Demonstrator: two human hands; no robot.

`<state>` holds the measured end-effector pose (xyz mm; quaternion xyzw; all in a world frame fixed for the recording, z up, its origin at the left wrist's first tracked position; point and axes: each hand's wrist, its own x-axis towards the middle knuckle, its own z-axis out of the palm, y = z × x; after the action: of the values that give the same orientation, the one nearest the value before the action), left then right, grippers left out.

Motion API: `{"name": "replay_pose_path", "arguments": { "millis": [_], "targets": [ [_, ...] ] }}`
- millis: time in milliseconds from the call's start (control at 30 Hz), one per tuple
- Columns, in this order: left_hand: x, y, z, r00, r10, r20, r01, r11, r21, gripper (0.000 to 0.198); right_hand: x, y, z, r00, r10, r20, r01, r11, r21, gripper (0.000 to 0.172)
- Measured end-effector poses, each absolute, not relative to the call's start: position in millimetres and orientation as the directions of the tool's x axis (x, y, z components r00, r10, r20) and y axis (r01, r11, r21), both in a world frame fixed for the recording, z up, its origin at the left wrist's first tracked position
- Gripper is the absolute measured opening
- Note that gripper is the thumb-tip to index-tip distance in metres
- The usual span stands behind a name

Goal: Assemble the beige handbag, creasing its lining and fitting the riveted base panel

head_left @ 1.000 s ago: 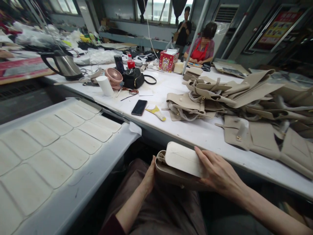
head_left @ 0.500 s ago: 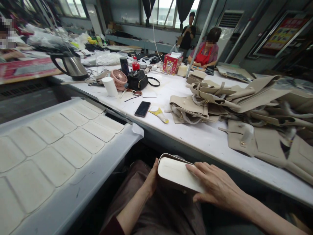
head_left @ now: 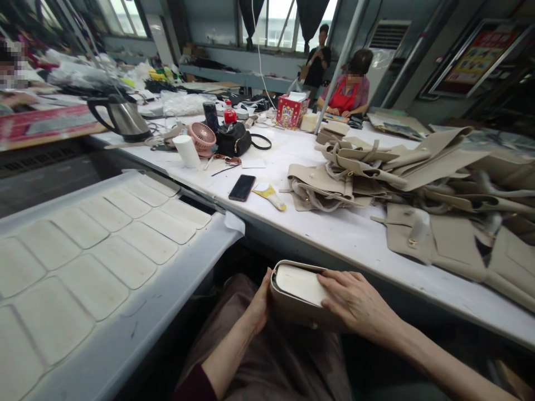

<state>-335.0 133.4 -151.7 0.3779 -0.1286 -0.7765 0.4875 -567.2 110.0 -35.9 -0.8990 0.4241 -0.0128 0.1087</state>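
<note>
Over my lap stands a beige handbag body (head_left: 298,308), held with its rounded bottom end facing up. A pale oblong panel with rounded corners (head_left: 298,281) lies inside the rim of that end. At the left end my left hand (head_left: 261,303) is closed around the bag's side. The fingers of my right hand (head_left: 355,298) press on the right part of the panel while the hand grips that end of the bag. My right hand hides the panel's right end.
To the left, a grey board (head_left: 167,295) carries rows of similar pale panels (head_left: 92,289). Beige bag pieces (head_left: 451,234) are piled on the white table (head_left: 334,234) at right. A phone (head_left: 242,187), a pink fan (head_left: 202,139) and a kettle (head_left: 125,118) stand or lie farther back.
The pale panel has sunk from over the bag's edge to inside its rim. My right hand has shifted slightly, its thumb now on top.
</note>
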Motion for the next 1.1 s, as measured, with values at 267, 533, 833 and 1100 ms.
{"name": "replay_pose_path", "arguments": {
  "millis": [267,533,833,1100],
  "targets": [
    [-333,135,-155,-0.214,-0.867,-0.451,0.674,-0.465,0.574,0.067,-555,90,-43,0.555,-0.828,-0.084,-0.74,-0.444,-0.506,0.028],
    [-331,130,-160,-0.212,-0.874,-0.438,0.7,-0.449,0.555,0.066,-539,95,-44,0.68,-0.733,0.017,-0.689,-0.647,-0.325,0.032],
    [-325,126,-152,-0.247,-0.851,-0.464,0.744,-0.474,0.472,0.059,-515,75,-59,0.803,-0.577,0.148,-0.384,-0.692,-0.611,0.026],
    [-324,124,-148,-0.25,-0.832,-0.495,0.702,-0.508,0.5,0.064,-498,75,-69,0.801,-0.584,0.129,-0.392,-0.676,-0.624,0.027]
  ]
}}
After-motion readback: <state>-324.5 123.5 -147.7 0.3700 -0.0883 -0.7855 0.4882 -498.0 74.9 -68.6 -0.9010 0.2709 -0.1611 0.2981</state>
